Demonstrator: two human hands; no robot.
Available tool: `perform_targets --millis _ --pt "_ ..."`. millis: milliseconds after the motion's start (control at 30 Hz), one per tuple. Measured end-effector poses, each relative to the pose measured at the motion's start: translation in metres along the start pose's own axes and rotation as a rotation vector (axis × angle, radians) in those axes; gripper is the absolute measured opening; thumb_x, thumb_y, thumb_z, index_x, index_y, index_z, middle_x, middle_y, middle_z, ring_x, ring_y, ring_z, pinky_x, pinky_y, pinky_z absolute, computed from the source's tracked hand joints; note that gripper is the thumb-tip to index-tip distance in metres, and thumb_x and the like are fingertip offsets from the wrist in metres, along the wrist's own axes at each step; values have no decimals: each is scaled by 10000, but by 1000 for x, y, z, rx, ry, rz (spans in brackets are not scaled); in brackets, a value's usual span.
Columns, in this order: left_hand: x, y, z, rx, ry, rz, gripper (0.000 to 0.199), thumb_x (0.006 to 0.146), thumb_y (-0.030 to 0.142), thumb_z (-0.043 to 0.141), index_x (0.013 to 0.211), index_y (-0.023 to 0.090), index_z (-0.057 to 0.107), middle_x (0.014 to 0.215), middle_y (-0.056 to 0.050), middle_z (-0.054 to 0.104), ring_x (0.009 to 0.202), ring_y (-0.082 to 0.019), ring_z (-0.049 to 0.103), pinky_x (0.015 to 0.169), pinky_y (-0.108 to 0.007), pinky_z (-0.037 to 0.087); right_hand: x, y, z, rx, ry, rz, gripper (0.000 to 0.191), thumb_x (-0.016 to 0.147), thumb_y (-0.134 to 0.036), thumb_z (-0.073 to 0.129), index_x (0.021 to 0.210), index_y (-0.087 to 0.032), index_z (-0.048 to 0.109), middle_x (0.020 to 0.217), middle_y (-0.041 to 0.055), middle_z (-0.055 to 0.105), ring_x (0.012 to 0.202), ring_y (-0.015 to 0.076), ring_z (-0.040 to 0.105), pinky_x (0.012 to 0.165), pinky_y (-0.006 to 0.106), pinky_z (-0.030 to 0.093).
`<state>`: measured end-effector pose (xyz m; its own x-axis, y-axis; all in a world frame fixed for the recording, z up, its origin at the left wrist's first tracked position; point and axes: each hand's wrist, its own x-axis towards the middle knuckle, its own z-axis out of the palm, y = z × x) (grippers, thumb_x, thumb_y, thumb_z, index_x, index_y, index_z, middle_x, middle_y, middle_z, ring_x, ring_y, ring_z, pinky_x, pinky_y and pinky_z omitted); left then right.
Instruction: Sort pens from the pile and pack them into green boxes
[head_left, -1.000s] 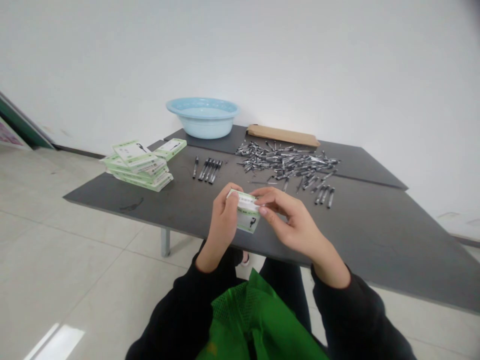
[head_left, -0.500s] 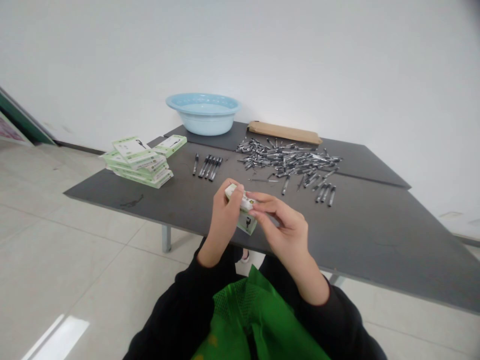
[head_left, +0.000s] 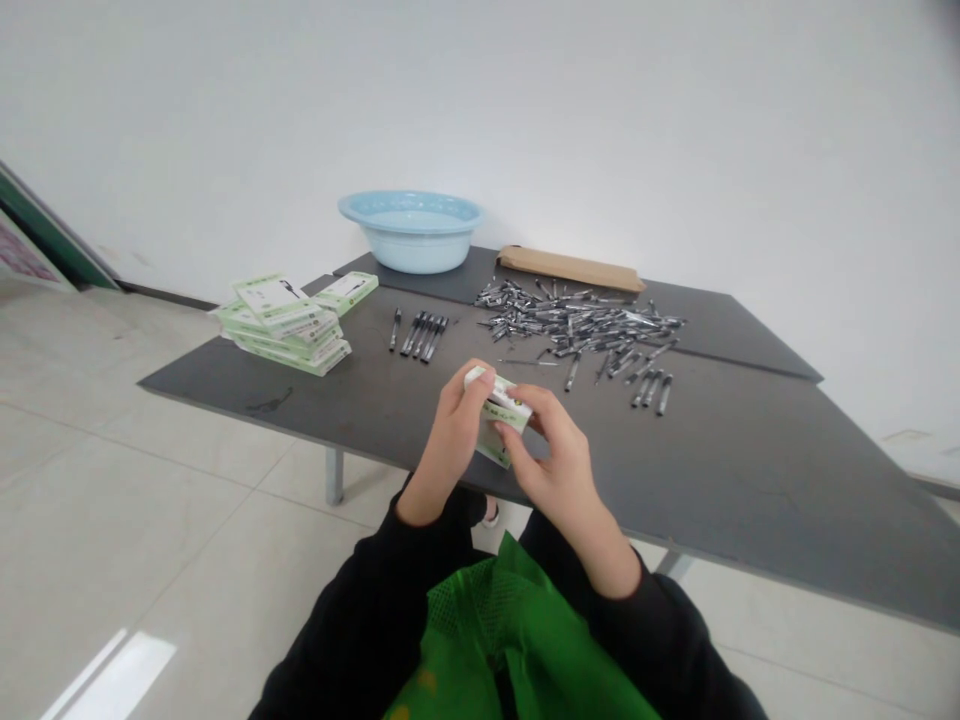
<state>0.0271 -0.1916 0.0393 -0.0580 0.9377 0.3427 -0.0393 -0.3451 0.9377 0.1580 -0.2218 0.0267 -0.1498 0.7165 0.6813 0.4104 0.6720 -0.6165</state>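
Your fingers (head_left: 517, 450) pinch one box (head_left: 506, 414), left hand (head_left: 452, 430) at one end, right hand (head_left: 559, 450) at the other, above the dark table (head_left: 750, 480) near its edge. A white wall (head_left: 600, 120) stands behind. The box's lettering is too blurred to read. Beyond sit one basin (head_left: 418, 248), one packet (head_left: 570, 269), three pens (head_left: 652, 388) beside a pile (head_left: 577, 318) too tangled to count.

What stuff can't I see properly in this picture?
All in the head view:
- Inside the small box: hidden by its own card, left hand and right hand.
- Its printed words: too small and blurry.
- How many pens are in the pile: they cover each other.
- Inside the brown package: its wrapping hides it.
- The pinkish panel: cut off by the left edge.
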Motion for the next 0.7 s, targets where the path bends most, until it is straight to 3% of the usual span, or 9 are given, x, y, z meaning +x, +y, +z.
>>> perform_targets --millis 133,300,400,533,700 --pt "-1 2 -1 -6 24 9 157 874 308 459 752 211 482 702 19 431 649 -143 417 599 -256 376 -3 1 8 -7 -35 3 352 931 -188 494 1276 -256 521 1157 101 628 1058 212 638 899 349 549" --pt "1 10 -4 -2 -45 9 107 860 217 465 754 205 481 725 20 441 661 -134 418 599 -249 358 -3 -2 8 23 -34 25 328 932 -161 476 1236 -263 544 1125 74 632 1024 196 636 872 307 534" --pt "1 9 -8 -39 -103 -2 113 911 294 484 849 211 529 765 18 479 679 -132 454 614 -241 382 -1 5 4 86 -18 84 288 935 -187 495 1208 -258 556 1114 66 639 1014 200 631 886 319 523" --pt "-4 -2 -13 -148 -224 -28 285 945 467 468 1055 223 565 896 -23 575 753 -161 538 656 -261 437 4 15 -4 176 -45 136 272 940 -234 522 1210 -253 549 1145 71 619 1042 207 618 921 342 508" --pt "-10 -14 -9 -169 -104 -5 345 964 512 415 1018 204 559 878 -33 564 750 -161 535 658 -266 439 5 12 -3 133 -57 60 309 949 -190 482 1245 -269 525 1207 73 563 1153 213 551 996 373 463"
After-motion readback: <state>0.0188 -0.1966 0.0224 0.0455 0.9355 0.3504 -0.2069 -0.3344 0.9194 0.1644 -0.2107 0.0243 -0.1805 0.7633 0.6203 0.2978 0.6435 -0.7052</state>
